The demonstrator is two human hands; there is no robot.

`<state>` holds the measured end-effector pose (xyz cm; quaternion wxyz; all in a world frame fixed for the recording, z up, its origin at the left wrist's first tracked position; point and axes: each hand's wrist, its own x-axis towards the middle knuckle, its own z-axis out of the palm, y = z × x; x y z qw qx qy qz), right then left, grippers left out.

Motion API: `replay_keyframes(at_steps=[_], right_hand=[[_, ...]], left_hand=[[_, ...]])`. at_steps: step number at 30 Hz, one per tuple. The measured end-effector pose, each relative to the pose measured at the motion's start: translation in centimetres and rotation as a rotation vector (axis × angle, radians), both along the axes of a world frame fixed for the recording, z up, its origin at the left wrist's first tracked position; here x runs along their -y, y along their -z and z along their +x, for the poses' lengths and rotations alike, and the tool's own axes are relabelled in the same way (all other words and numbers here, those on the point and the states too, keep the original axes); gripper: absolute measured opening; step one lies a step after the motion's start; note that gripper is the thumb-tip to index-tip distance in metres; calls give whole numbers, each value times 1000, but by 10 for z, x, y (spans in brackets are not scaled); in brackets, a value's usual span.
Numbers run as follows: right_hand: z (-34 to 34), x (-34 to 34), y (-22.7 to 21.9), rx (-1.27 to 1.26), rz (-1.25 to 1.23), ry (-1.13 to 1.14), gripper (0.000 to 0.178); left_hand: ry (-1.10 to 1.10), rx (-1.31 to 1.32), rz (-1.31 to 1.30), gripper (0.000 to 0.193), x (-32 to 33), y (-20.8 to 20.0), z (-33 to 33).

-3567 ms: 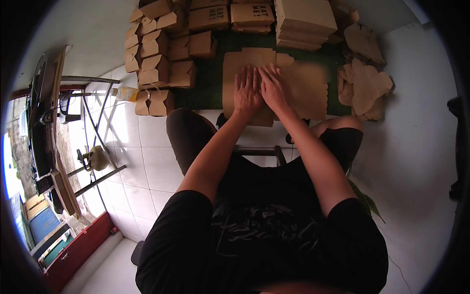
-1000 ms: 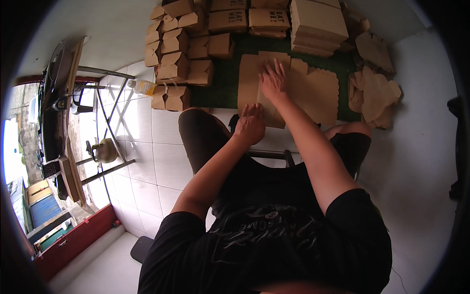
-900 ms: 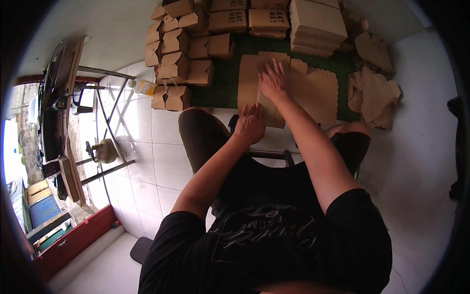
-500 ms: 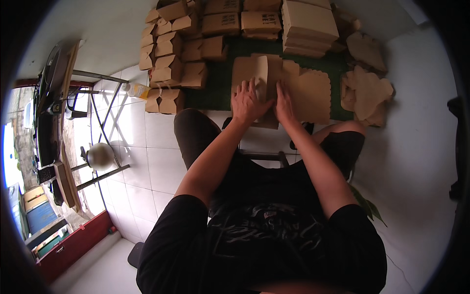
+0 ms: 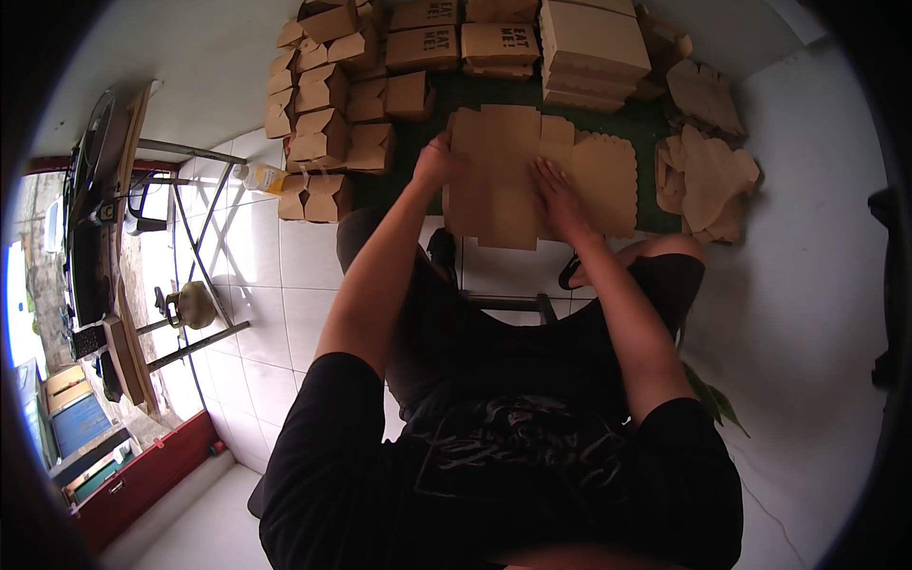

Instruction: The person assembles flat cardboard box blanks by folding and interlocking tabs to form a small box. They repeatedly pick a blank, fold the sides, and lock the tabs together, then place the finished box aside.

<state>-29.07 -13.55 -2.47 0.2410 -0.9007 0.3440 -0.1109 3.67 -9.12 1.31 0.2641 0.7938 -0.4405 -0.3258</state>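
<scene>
A flat brown cardboard box blank [image 5: 508, 176] with cut flaps and a scalloped right edge lies before me. My left hand [image 5: 437, 163] is at its left edge, fingers curled around the flap there; the fingertips are partly hidden. Flat on the middle of the blank, near a crease line, rests my right hand [image 5: 562, 199] with its fingers stretched out and nothing in them.
Folded boxes [image 5: 318, 138] stand stacked at the left of the green surface [image 5: 456, 95]. Behind are printed boxes [image 5: 499, 43] and a tall pile of flat blanks [image 5: 594, 47]. Cardboard scraps [image 5: 708, 180] lie right. A bottle [image 5: 261, 178] is at the left.
My left hand has moved left from the raised panel to the blank's left edge. The panel that stood up now lies flat. My right hand has shifted slightly right and lies flatter.
</scene>
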Motion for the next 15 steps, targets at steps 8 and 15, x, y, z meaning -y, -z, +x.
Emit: replay_keyframes(at_steps=[8,15], right_hand=[[-15,16,-17,-34,-44,-137,72],[11,8,-28,-174,-191,10,47]], left_hand=[[99,-225,-111,81,21,35,30],[28,-515,180,99,23,1,33]])
